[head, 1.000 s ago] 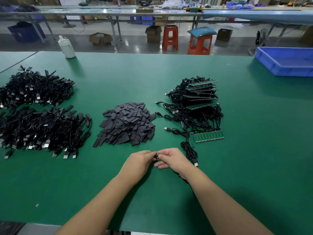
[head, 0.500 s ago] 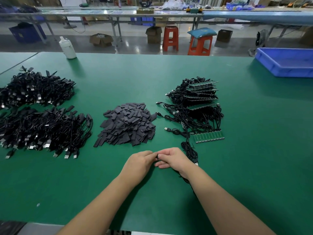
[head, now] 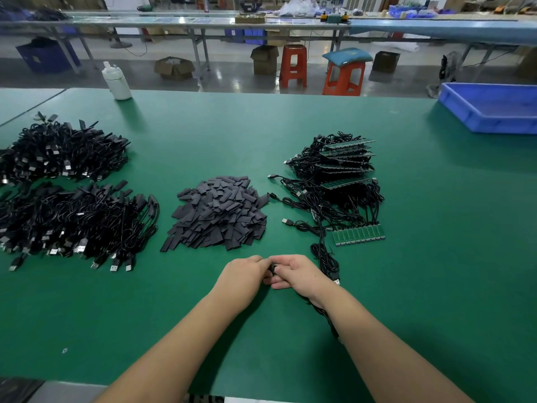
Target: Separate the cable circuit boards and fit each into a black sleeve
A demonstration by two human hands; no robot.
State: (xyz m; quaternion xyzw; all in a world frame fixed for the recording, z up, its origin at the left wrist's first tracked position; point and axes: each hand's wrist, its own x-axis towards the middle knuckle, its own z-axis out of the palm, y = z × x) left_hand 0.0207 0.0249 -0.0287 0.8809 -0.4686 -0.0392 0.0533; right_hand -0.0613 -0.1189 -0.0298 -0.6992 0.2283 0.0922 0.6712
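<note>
The table [head: 436,257] has a matt green covering with a smooth, even look. The sleeves [head: 216,218] are matt dark grey-black, flat and thin. The cables [head: 78,222] have black jacketing with a slight sheen; their plugs show bright metal shells. The circuit boards [head: 359,235] are green with a semi-gloss face. The tray [head: 491,117] is smooth blue plastic. The bottle [head: 116,82] is white plastic.
</note>
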